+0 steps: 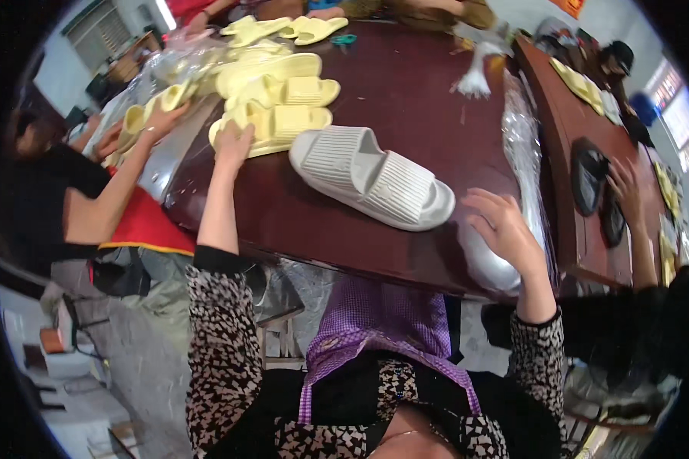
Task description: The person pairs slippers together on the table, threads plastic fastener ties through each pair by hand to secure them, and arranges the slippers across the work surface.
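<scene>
Purple checked apron (375, 321) and a dark patterned blouse frame the near edge as a person leans over a dark brown desk (406, 99). Right hand (505, 226), fingers spread and holding nothing, hovers at the desk's near right edge just beside a roll of clear plastic bags (524, 145). Between the hands a pair of white ribbed slide sandals (371, 176) lies side by side on the desk. Left hand (233, 145), fingers apart, presses flat on a yellow slide sandal (283, 122) at the front of a heap of the same kind. Farther left, a co-worker's hand (161, 122) holds another yellow sandal (157, 103). Green-handled scissors (344, 39) lie at the far edge.
</scene>
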The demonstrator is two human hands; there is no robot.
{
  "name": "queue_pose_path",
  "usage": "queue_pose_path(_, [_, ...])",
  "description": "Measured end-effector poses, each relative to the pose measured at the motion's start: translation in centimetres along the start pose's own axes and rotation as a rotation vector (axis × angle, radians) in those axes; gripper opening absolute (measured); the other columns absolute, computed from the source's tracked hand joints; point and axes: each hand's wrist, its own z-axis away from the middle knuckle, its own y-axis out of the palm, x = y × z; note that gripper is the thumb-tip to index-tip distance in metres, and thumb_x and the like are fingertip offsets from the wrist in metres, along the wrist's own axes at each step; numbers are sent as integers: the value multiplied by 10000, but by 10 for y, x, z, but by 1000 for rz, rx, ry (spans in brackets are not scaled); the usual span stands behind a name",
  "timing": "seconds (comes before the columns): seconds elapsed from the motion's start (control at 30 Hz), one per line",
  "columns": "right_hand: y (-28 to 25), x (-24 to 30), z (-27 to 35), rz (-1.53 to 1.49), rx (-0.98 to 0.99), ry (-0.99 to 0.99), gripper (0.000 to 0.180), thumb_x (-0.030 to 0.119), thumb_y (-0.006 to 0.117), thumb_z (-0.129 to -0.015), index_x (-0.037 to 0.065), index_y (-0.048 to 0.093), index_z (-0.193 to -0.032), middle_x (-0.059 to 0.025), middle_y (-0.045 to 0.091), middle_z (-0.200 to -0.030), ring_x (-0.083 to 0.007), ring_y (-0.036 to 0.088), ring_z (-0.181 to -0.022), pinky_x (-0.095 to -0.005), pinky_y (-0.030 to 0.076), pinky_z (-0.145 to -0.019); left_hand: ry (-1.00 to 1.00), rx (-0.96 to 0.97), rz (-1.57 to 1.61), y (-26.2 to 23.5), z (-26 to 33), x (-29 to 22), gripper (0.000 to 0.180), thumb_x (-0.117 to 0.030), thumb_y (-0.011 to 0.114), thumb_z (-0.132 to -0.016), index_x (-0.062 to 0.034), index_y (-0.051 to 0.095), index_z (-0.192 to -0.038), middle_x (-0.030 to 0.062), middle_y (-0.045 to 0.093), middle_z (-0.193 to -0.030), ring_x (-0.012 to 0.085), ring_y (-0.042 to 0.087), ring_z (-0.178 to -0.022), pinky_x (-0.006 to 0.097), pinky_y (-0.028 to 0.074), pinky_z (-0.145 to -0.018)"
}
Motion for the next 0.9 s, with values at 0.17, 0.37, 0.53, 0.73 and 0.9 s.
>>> queue_pose_path(0.17, [5, -11, -15, -98, 120, -119, 300, 104, 626, -825, 13, 585, -1107, -168, 654, -1023, -368, 611, -881, -380, 482, -764, 376, -198, 130, 1, 20, -45, 471, -336, 522, -921, 31, 527, -1216, 269, 570, -1149, 399, 531, -1102, 429, 414, -941])
queue_pose_path(0.37, [32, -36, -18, -271, 183, 137, 342, 102, 588, -873, -8, 523, -1191, -138, 656, -882, -245, 637, -773, -332, 494, -657, 321, -127, 257, -11, 69, -97, 444, -291, 545, -927, 21, 530, -1242, 199, 583, -1210, 287, 562, -1106, 345, 417, -945])
queue_pose_path(0.53, [71, -40, -35, -657, 126, 353, 396, 75, 559, -895, -6, 466, -1272, -91, 631, -896, -123, 593, -772, -263, 491, -632, 234, 223, 329, 13, 119, -125, 434, -227, 552, -924, 36, 501, -1265, 154, 602, -1170, 212, 568, -1064, 319, 422, -936])
queue_pose_path(0.73, [75, -32, -46, -956, -253, 448, 464, 74, 576, -879, -20, 435, -1312, -72, 621, -935, -110, 577, -806, -226, 478, -642, -124, 255, 1020, 2, 133, -134, 427, -178, 601, -884, 75, 524, -1220, 140, 606, -1142, 181, 577, -1011, 296, 429, -919])
queue_pose_path(0.9, [28, -39, -41, -803, -459, 392, 432, 42, 575, -850, -41, 492, -1266, -79, 637, -988, -134, 599, -870, -256, 489, -726, -12, 88, 1063, 1, 115, -96, 364, -89, 615, -862, 103, 548, -1164, 150, 622, -1097, 173, 594, -979, 271, 450, -892])
